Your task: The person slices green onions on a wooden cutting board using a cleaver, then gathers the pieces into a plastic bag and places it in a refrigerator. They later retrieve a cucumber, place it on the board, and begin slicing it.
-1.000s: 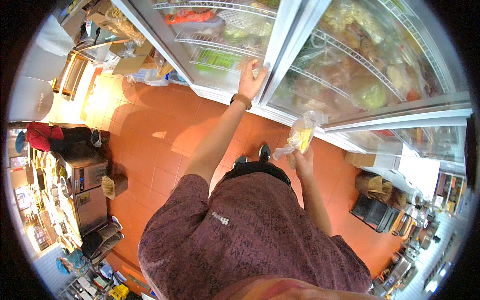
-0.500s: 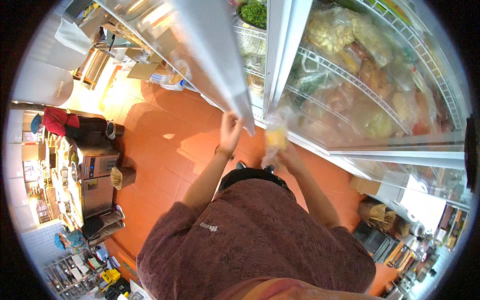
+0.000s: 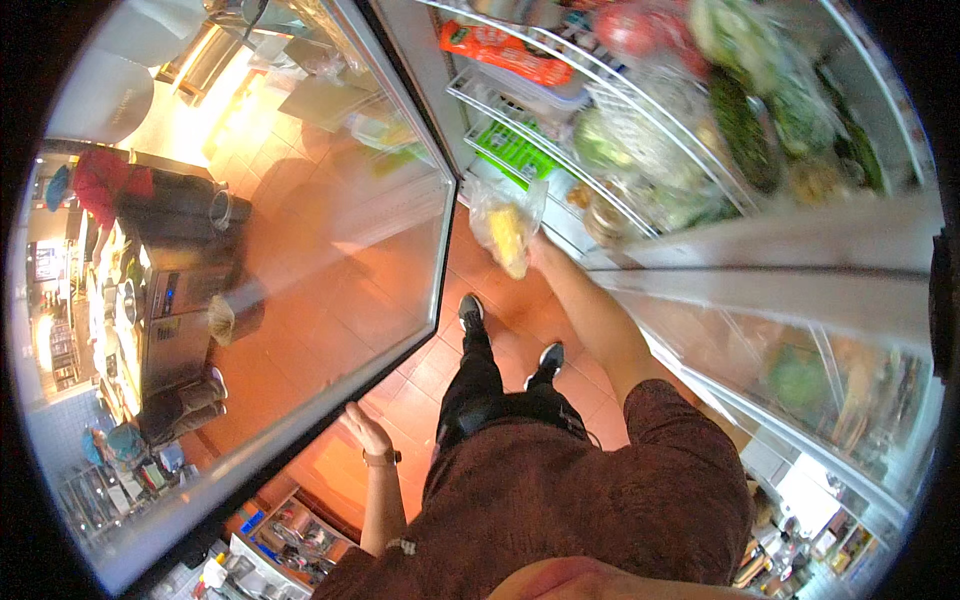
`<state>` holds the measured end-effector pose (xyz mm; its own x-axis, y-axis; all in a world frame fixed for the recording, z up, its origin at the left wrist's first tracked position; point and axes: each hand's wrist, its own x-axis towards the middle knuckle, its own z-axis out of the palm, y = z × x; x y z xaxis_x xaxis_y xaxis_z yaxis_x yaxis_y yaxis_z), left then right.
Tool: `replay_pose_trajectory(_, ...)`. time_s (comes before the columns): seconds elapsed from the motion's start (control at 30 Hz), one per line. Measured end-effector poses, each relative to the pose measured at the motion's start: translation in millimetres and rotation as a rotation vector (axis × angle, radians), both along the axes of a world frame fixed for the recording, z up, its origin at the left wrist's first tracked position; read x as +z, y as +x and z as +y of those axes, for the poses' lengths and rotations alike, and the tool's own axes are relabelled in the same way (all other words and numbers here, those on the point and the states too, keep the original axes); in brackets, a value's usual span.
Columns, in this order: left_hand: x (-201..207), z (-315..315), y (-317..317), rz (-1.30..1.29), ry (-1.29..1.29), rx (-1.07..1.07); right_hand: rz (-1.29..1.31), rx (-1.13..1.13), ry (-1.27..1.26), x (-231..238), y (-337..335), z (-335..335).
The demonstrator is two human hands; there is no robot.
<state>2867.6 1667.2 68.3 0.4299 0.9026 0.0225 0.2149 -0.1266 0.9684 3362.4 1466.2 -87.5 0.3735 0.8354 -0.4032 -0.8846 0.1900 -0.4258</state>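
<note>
My right hand (image 3: 537,252) is closed on the gathered part of a clear plastic bag (image 3: 508,222) with something yellow inside. The bag hangs in front of the open refrigerator's lower shelves. My left hand (image 3: 368,430) has its fingers stretched out along the dark-edged frame of the glass door (image 3: 446,225), which stands swung out to the left. Whether the fingertips press on the frame, I cannot tell. White wire shelves (image 3: 640,120) inside hold bagged vegetables, an orange-red package (image 3: 505,52) and a bright green tray (image 3: 515,150).
To the right, another glass door (image 3: 760,350) is closed over more bagged food. Through the open door show a steel counter unit (image 3: 180,290), a bin (image 3: 232,320) and people at work. My feet stand on the orange tiled floor (image 3: 490,255).
The glass door has swung wide open to the left, baring the shelves. My left hand has come lower and nearer my body. My right hand has brought the bag up toward the shelves.
</note>
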Motion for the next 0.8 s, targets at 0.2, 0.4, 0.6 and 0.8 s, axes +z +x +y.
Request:
replay_pose_trajectory(0.2,19.2,65.8,1.2,0.268,-0.092,0.199,-0.191,-0.372,-0.602,-38.7,181.7,90.5)
replay_pose_trajectory(0.4,8.7,105.3,-11.4,0.475,0.008,0.396,-0.485,-0.574,-0.923,-46.3,265.8,118.6)
replay_pose_trajectory(0.6,-44.7,193.3,-94.1,0.435,0.087,0.079,-0.524,-0.564,-1.039,-44.4,258.2,102.6)
replay_pose_trajectory(0.8,-16.8,145.2,-59.6,0.278,-0.078,0.205,-0.645,-0.36,-1.021,-27.8,189.1,99.2)
